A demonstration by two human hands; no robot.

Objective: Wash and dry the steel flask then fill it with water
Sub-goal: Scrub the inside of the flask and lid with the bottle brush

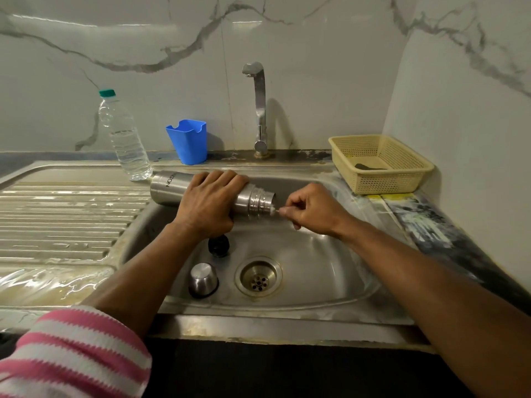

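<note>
While it lies sideways over the sink (330, 294), the steel flask (184, 187) is gripped round its body by the left hand (205, 203), mouth pointing right, likely so the inside can be reached. Right hand (311, 209) fingers are curled, pinching something thin and pale at the mouth, maybe a brush handle; too small to tell. In the basin below sit the steel cup (203, 280) and black stopper (219, 245), taken off for washing. Tap (258, 110) behind shows no stream. Water bottle (125, 136) stands on the counter, probably for filling.
</note>
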